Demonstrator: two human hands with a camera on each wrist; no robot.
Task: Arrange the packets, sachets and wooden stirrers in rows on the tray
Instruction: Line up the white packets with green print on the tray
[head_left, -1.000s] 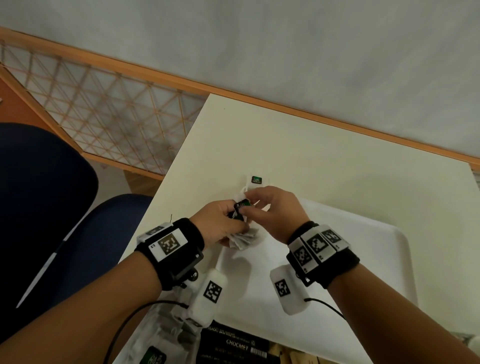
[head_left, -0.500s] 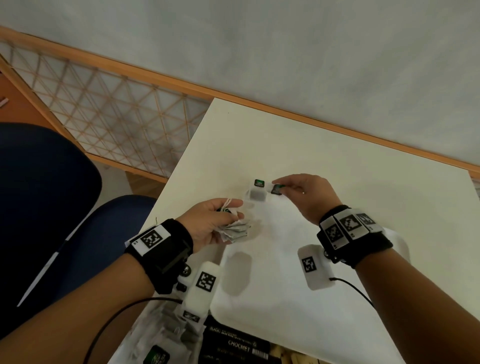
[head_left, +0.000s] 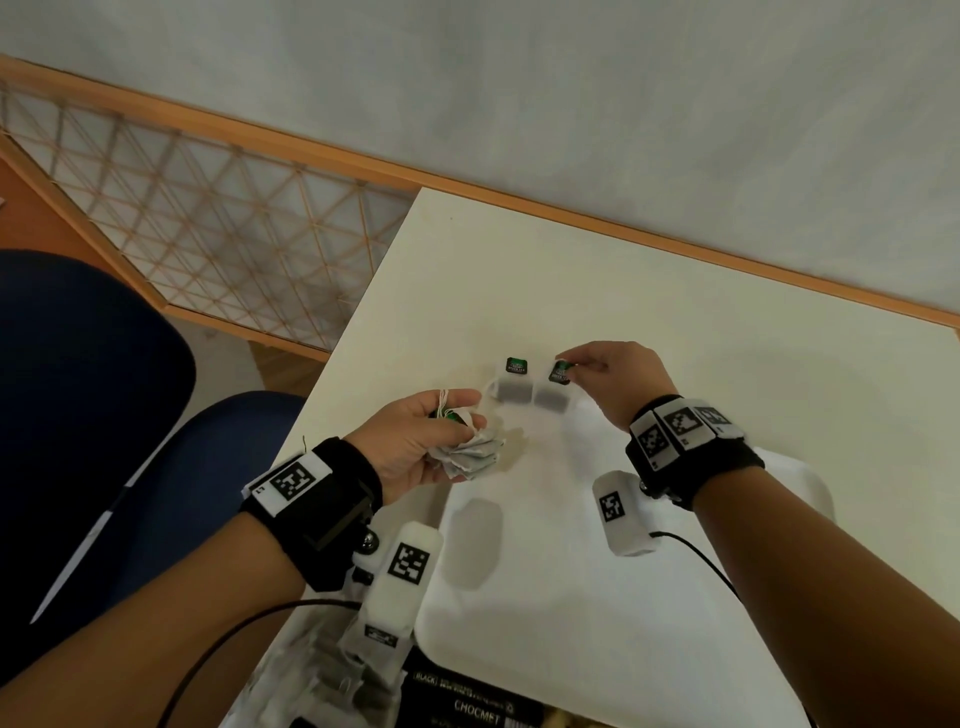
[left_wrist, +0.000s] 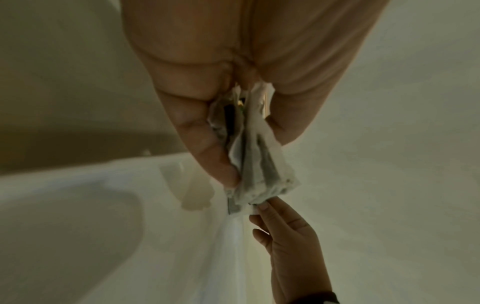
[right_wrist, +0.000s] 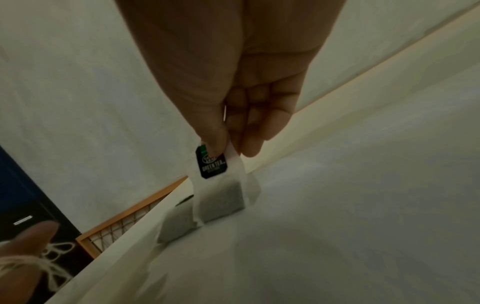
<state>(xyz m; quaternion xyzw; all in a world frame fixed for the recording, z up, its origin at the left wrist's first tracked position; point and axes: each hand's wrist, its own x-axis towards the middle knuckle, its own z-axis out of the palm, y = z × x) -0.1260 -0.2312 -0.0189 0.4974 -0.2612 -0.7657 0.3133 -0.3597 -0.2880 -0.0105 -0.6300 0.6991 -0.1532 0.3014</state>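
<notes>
A white tray (head_left: 597, 623) lies on the cream table (head_left: 727, 364). One tea bag (head_left: 511, 391) with a green tag (head_left: 517, 365) lies at the tray's far left corner. Just to its right a second tea bag (head_left: 550, 399) touches the tray with its lower end. My right hand (head_left: 566, 365) pinches this second bag's top and green tag (right_wrist: 211, 164) between thumb and fingers (right_wrist: 249, 148). My left hand (head_left: 460, 415) hovers at the tray's left edge and grips a fanned bunch of several tea bags (head_left: 470, 458), whose strings stick up by the thumb. The bunch (left_wrist: 259, 170) fills the left wrist view.
A black box marked CHOCMET (head_left: 467, 706) and a clear bag of sachets (head_left: 322, 670) lie at the table's near edge. A blue chair (head_left: 130, 467) stands left of the table, before a wooden lattice rail (head_left: 208, 208). A pale wall runs behind.
My right hand drew one tea bag out of the left hand's bunch, carried it to the tray's far left corner and lowered it beside the first bag. The left hand drifted slightly left.
</notes>
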